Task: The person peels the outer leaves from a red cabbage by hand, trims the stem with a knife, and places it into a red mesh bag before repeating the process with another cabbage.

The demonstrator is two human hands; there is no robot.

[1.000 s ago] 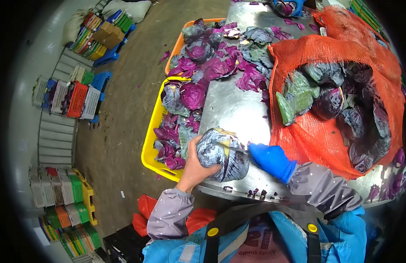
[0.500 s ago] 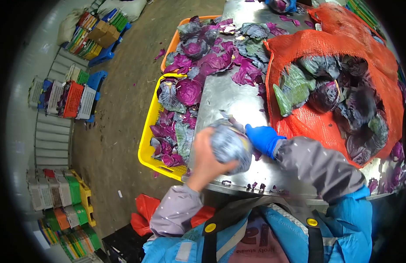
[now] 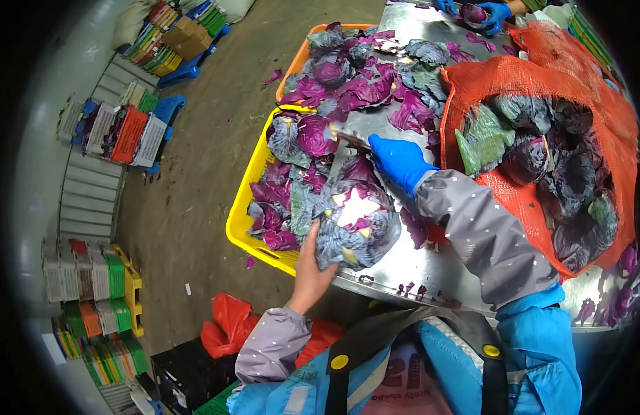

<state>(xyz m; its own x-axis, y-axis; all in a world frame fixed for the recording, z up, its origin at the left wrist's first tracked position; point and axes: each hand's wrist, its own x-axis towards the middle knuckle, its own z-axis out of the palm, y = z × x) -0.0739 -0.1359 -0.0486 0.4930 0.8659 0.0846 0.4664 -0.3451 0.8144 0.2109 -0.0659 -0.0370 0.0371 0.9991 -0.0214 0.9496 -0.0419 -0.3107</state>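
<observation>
My bare left hand (image 3: 313, 272) supports a red cabbage (image 3: 365, 238) from its left side. White cut patches show on the upward face of this head, and dark outer leaves hang around it. Just beyond it, my right hand (image 3: 403, 162), in a blue glove, is closed round a knife (image 3: 351, 138), whose handle is mostly hidden by the fingers. A pale scrap is at the blade's far end. The cabbage is over the table's left edge, beside a yellow crate (image 3: 245, 232) of loose purple leaves.
An orange crate (image 3: 296, 66) of leaves stands behind the yellow one. On the right, an open red mesh sack (image 3: 500, 197) holds several cabbages. Leaf scraps litter the metal table (image 3: 441, 273). Across it, a co-worker's blue-gloved hands (image 3: 497, 17) hold another cabbage.
My left hand has turned the cabbage so its cut face shows. The right hand with the knife has moved up and slightly left. A co-worker's gloved hands have come into view.
</observation>
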